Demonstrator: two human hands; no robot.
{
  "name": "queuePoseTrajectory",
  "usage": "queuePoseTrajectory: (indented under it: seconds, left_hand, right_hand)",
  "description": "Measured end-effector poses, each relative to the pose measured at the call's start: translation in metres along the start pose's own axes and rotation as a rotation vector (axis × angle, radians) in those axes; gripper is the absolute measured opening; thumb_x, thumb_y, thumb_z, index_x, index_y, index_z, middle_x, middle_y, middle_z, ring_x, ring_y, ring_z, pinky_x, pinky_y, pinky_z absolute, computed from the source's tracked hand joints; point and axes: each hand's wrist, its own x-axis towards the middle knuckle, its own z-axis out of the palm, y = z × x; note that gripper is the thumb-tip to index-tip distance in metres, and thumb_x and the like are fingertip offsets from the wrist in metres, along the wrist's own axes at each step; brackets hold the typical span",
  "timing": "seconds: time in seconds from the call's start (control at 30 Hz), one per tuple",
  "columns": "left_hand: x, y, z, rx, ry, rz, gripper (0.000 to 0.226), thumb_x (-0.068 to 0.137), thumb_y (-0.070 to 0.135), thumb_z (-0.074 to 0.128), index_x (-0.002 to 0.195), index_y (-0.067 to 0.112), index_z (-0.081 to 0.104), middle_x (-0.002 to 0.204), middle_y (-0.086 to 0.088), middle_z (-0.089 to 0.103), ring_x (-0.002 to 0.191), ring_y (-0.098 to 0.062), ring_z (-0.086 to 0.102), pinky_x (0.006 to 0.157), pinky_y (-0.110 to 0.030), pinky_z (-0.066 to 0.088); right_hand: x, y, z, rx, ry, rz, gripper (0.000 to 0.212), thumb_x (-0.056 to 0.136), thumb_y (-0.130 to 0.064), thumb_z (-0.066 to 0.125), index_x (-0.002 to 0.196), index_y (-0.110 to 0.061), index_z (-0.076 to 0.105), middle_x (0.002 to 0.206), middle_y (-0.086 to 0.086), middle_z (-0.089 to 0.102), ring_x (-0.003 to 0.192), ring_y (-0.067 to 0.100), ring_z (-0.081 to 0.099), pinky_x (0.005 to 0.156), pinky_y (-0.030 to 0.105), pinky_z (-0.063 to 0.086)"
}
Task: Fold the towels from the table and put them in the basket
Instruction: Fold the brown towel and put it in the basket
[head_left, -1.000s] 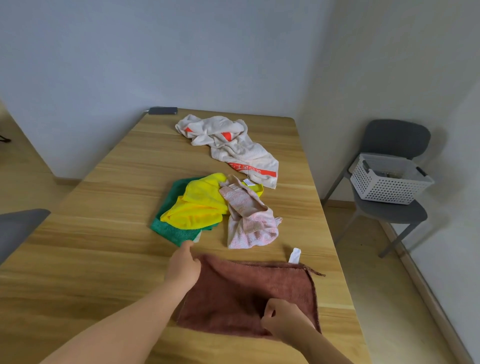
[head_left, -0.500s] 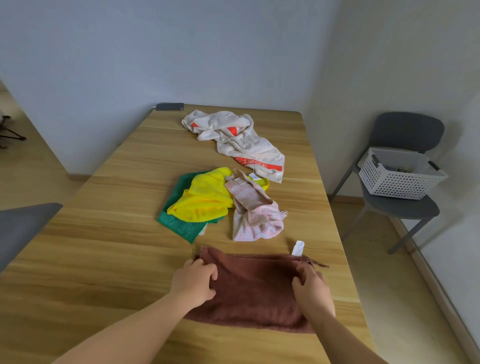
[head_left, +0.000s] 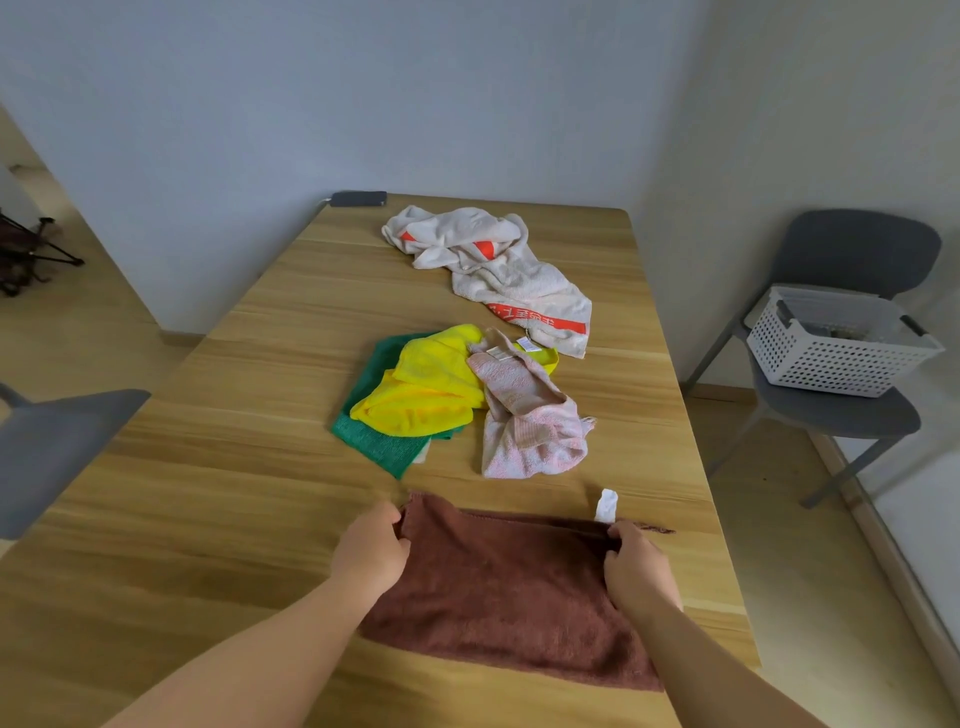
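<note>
Fingers (head_left: 390, 521) of the left hand (head_left: 371, 552) curl round the far left corner of the brown towel (head_left: 509, 587), and the right hand (head_left: 640, 567) pinches its far right corner; the towel lies flat on the table (head_left: 208, 467). Beyond it a yellow towel (head_left: 421, 389) lies on a green towel (head_left: 371, 441) beside a pink towel (head_left: 530, 421). The white basket (head_left: 836, 358) sits on a grey chair (head_left: 852, 421), well apart, with something dark inside that I cannot make out.
</note>
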Motion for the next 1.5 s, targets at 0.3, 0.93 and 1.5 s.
queuePoseTrajectory:
  seconds: [0.3, 0.93, 1.5]
  left_hand:
    - [0.003, 0.004, -0.002, -0.073, 0.034, -0.013, 0.013, 0.09, 0.031, 0.058, 0.099, 0.022, 0.058, 0.103, 0.003, 0.061, 0.088, -0.015, 0.058, 0.069, -0.025, 0.042]
    - [-0.013, 0.008, -0.004, -0.032, 0.129, 0.017, 0.013, 0.091, 0.011, 0.052, 0.101, 0.012, 0.043, 0.098, -0.001, 0.045, 0.079, -0.016, 0.05, 0.062, -0.024, 0.036]
    - [-0.037, 0.004, 0.017, 0.449, -0.024, 0.563, 0.041, 0.097, 0.023, 0.044, 0.136, 0.032, 0.042, 0.14, 0.009, 0.039, 0.128, -0.015, 0.036, 0.101, -0.027, 0.036]
  right_hand:
    - [0.001, 0.001, -0.005, -0.011, -0.015, 0.05, 0.014, 0.084, -0.005, 0.04, 0.093, -0.016, 0.04, 0.079, 0.008, 0.056, 0.07, 0.032, 0.063, 0.069, 0.043, 0.058]
    - [-0.017, -0.005, -0.007, 0.225, 0.033, -0.122, 0.057, 0.086, -0.004, 0.049, 0.138, -0.027, 0.041, 0.127, 0.002, 0.057, 0.098, 0.018, 0.052, 0.084, 0.024, 0.04]
    - [-0.031, 0.006, -0.009, 0.547, 0.031, 0.179, 0.005, 0.079, -0.007, 0.061, 0.079, -0.007, 0.056, 0.072, 0.008, 0.057, 0.066, 0.022, 0.049, 0.057, 0.027, 0.036]
